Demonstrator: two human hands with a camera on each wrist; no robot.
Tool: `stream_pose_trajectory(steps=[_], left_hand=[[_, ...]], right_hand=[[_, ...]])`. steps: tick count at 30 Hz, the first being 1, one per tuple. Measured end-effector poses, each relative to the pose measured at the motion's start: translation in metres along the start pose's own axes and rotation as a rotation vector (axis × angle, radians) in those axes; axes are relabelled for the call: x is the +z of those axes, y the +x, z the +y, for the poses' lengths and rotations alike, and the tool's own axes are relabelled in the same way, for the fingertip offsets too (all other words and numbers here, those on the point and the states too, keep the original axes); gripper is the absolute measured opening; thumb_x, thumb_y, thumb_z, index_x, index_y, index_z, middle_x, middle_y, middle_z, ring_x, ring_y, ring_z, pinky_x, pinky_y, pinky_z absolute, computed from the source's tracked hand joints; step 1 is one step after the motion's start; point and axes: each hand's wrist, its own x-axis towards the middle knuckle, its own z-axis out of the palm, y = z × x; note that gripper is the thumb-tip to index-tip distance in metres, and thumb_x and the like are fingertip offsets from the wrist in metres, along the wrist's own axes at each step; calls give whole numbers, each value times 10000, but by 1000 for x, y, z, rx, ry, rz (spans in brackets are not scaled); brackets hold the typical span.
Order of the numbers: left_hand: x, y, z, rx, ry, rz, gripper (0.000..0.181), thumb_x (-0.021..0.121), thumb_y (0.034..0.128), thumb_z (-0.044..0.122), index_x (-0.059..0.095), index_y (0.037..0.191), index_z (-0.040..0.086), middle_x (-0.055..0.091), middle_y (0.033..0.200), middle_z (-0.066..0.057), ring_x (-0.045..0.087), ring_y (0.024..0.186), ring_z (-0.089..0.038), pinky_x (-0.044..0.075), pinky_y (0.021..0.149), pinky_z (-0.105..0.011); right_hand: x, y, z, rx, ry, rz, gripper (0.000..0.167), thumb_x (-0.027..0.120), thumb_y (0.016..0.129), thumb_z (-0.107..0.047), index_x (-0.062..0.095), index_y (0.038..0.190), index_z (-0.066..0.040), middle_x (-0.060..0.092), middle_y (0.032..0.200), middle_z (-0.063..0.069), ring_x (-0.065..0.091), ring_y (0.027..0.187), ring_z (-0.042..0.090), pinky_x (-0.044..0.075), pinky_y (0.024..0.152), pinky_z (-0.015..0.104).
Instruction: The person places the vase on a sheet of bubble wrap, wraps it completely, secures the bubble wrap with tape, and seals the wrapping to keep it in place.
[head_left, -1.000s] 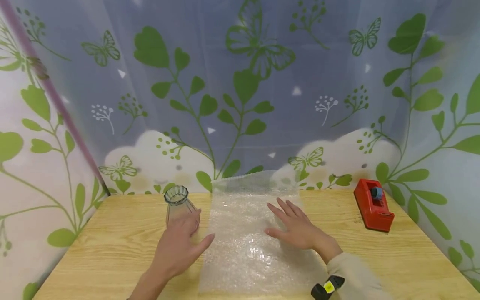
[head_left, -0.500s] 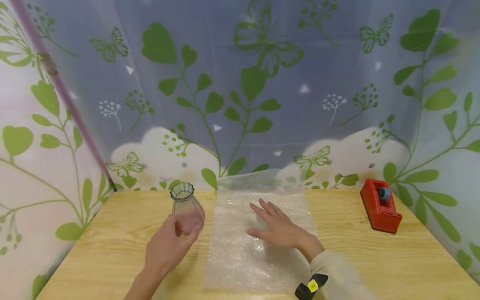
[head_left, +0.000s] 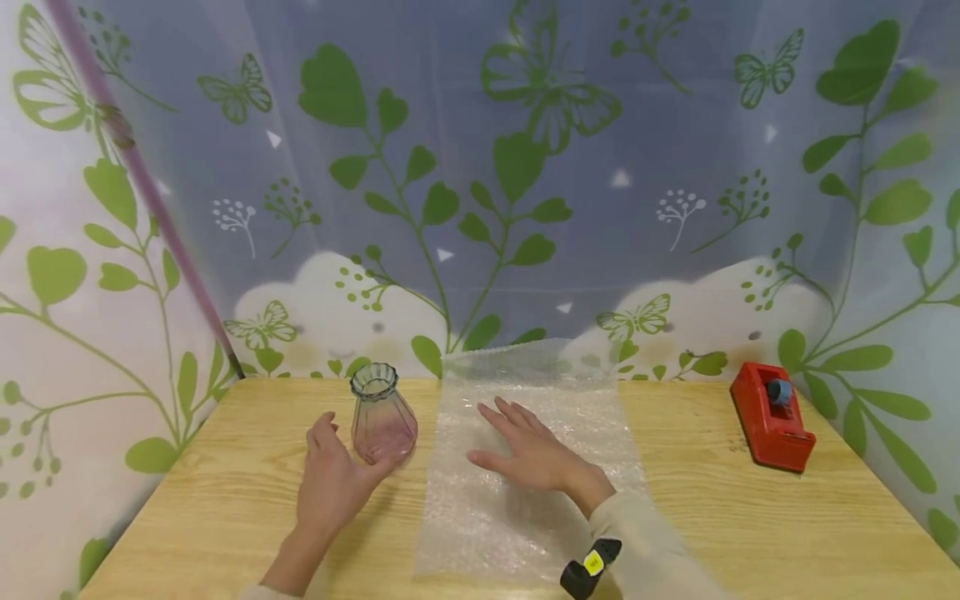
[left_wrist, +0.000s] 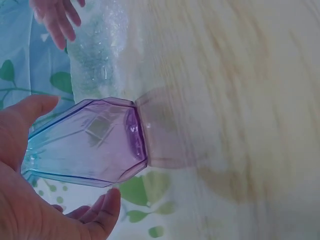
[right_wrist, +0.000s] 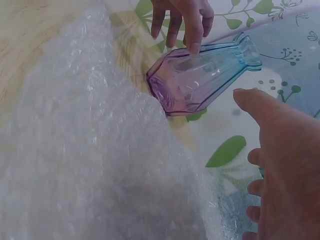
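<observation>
A faceted glass vase [head_left: 384, 423], bluish at its flared neck and purple at its base, stands upright on the wooden table. Just left of it is my left hand [head_left: 332, 477], thumb and fingers spread on either side. The left wrist view shows the vase [left_wrist: 95, 142] between thumb and fingers, with gaps beside the glass. A clear sheet of bubble wrap [head_left: 480, 521] lies flat to the vase's right, its far end rising against the backdrop. Over the sheet my right hand [head_left: 536, 450] extends with fingers spread, holding nothing. Whether its palm touches the wrap cannot be told.
A red tape dispenser [head_left: 772, 421] with a small blue roll sits at the table's right. Behind the table [head_left: 697, 517] hangs a blue and white curtain [head_left: 585, 242] printed with leaves and butterflies. More patterned cloth borders both sides.
My left hand has shifted from in front of the vase to its left side, fingers parted from it. My right hand has slid leftward above the bubble wrap. The view has turned slightly left.
</observation>
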Motion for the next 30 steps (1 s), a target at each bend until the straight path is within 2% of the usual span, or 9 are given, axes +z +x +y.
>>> stream_pose_trajectory(steps=[4,7,11,15,21,26,30], left_hand=[[3,5,-3,-9,-59,-34,1089,778,736,480,136,1403,-94,303,1298,-326,410,1138,-494,416,875,-586],[5,11,-7,-27,-109,-46,1094,794,730,449,128,1402,-101,302,1287,-340,383,1152,-495,386,904,-597],[7,19,-11,-80,-180,-65,1107,813,714,417,113,1405,-90,311,1279,-347,357,1158,-497,361,922,-602],[10,24,-13,-107,-235,-98,1113,823,713,371,96,1408,-106,317,1278,-346,372,1147,-486,365,931,-577],[16,30,-12,-167,-394,-148,1172,838,717,321,13,1437,-95,314,1305,-333,416,1161,-436,367,975,-522],[20,35,-13,-195,-483,-184,1175,850,708,289,6,1443,-70,305,1355,-357,389,1228,-442,311,1038,-513],[22,39,-17,-225,-550,-253,1132,846,714,272,40,1445,-41,287,1408,-335,339,1291,-413,267,1073,-491]], right_hand=[[6,7,-2,-18,-3,6,765,433,912,-631,244,1522,-210,141,1569,106,109,1408,389,163,1083,577],[8,12,-4,-18,-12,4,765,429,914,-629,239,1523,-207,141,1570,96,113,1409,380,172,1084,567],[10,20,-6,-21,-15,7,778,429,913,-630,243,1521,-183,154,1567,96,126,1408,375,183,1085,559],[12,27,-9,-16,-6,7,786,433,910,-632,246,1520,-174,162,1565,96,135,1408,369,193,1084,551],[19,33,-14,-22,33,14,792,446,898,-642,252,1519,-190,183,1561,89,141,1413,336,207,1086,533],[23,38,-22,-16,50,10,815,440,881,-670,243,1522,-207,180,1565,65,134,1420,302,214,1088,519],[25,39,-24,-6,58,4,801,438,890,-657,246,1521,-203,185,1563,78,139,1418,309,218,1084,527]])
